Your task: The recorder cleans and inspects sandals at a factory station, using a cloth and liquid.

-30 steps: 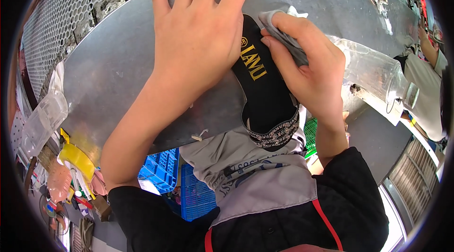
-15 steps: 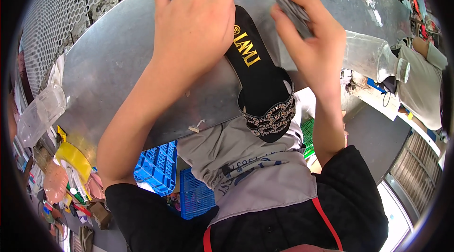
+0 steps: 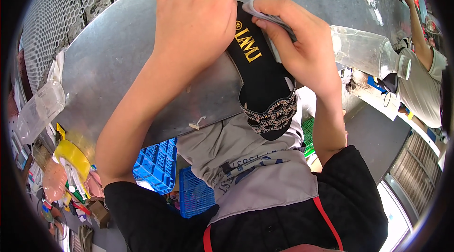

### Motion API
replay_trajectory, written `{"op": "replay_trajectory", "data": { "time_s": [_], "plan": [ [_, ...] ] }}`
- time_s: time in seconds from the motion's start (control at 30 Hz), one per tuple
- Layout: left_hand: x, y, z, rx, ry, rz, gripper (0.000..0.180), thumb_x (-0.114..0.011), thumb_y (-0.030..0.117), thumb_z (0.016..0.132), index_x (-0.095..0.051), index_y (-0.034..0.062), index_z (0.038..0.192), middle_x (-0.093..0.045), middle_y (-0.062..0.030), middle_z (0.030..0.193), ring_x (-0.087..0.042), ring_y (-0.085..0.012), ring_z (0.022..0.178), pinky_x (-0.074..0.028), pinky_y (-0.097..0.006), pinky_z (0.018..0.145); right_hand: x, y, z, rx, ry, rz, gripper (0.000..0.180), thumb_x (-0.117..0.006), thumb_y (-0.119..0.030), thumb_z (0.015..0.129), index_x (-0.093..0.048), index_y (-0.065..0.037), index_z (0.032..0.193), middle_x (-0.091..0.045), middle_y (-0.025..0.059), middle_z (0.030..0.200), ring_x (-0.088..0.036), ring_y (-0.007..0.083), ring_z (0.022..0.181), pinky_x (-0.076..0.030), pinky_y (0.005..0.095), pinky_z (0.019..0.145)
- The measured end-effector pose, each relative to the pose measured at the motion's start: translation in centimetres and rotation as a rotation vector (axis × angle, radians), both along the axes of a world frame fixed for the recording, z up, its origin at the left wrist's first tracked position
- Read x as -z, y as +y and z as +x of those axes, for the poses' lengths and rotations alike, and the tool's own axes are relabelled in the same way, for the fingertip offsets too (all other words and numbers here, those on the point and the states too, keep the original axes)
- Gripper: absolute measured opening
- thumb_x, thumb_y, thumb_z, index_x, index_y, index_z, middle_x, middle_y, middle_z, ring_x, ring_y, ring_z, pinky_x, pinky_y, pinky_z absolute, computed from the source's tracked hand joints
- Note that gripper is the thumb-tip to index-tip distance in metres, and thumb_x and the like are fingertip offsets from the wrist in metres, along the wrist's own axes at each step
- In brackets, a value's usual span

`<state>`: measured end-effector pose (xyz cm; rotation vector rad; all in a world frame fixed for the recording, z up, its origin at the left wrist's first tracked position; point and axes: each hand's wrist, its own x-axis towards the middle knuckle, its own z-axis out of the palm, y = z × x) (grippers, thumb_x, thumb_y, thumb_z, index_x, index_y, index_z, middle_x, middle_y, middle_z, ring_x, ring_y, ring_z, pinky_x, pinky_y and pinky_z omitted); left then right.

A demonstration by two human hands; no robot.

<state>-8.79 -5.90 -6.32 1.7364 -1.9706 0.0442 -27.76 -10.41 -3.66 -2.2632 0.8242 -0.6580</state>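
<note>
Item: black sandal on metal table, pinned flat by open left hand; right hand, at 3 o'clock, grips grey cloth—wiping step, insole strokes seemingly next.

Under my two hands, the left hand and the right hand, I count one black sandal. One grey cloth sits in my right fingers. One clear bottle lies right of my right hand, one clear bottle far left of my left, and two blue crates below my left forearm.
</note>
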Motion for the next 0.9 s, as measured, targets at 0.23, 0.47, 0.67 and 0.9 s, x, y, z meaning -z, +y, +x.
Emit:
{"op": "replay_trajectory", "data": {
  "time_s": [0.23,0.47,0.67,0.9],
  "plan": [
    [7.7,-3.9,-0.2,0.189,0.419,-0.801,0.038,-0.061,0.011,0.086,-0.062,0.0043,0.123,-0.057,-0.0219,0.134,-0.052,-0.0391,0.128,-0.033,-0.058,0.111,-0.6,-0.5,0.5,-0.022,0.059,-0.001,0.026,-0.064,0.003,0.089,-0.067,-0.008,0.112,-0.071,0.0128,0.098,-0.069,0.0364,0.089,-0.055,0.0398,0.074],
    [0.4,0.1,0.2,-0.003,-0.041,-0.046,0.038,-0.061,0.012,0.086,-0.062,0.0042,0.123,-0.058,-0.0210,0.131,-0.052,-0.0378,0.127,-0.033,-0.058,0.112,-0.3,-0.8,-0.4,-0.067,0.051,0.033,0.028,-0.066,0.002,0.088,-0.066,-0.009,0.114,-0.071,0.0129,0.099,-0.069,0.0367,0.088,-0.054,0.0410,0.074],
    [0.3,0.1,0.2,-0.002,-0.073,-0.059,0.036,-0.061,0.012,0.086,-0.063,0.0040,0.121,-0.058,-0.0210,0.130,-0.053,-0.0376,0.126,-0.034,-0.057,0.111,-0.7,-0.9,-0.2,-0.088,0.064,0.022,0.028,-0.067,0.000,0.089,-0.065,-0.009,0.115,-0.072,0.0142,0.100,-0.069,0.0381,0.091,-0.055,0.0410,0.076],
    [0.8,-0.1,0.0,-0.001,-0.062,-0.094,0.035,-0.060,0.012,0.087,-0.063,0.0032,0.120,-0.058,-0.0215,0.131,-0.052,-0.0372,0.127,-0.034,-0.057,0.111,-0.7,-1.5,-0.1,-0.061,0.101,0.058,0.028,-0.069,-0.003,0.090,-0.064,-0.008,0.117,-0.072,0.0161,0.102,-0.069,0.0396,0.094,-0.054,0.0417,0.077]
  ]
}}
